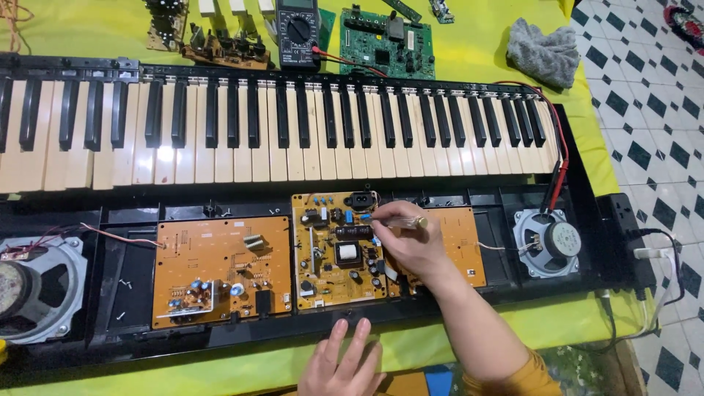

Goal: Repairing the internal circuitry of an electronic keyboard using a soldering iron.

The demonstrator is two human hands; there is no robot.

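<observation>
**Probing a Power Board Inside an Opened Keyboard**

Gripped in the closed fingers of the right hand (407,246) is a slim test screwdriver with a clear plastic handle and brass-coloured end cap (396,220). Its long axis is laid nearly level across the view, with the tip directed to the hand's left onto the tan rectangular power circuit board (339,253) and the capped end pointing away to the hand's right. The tool is judged light, rigid and somewhat slippery, best held along the handle, clear of the metal tip. The board beneath is judged fragile. The left hand (342,364) is laid open and flat, fingers spread, on the yellow-green cloth-covered table (469,51), nearer the body than the black plastic keyboard casing (220,336). A larger orange circuit board (224,268) is seen further to the left.
</observation>
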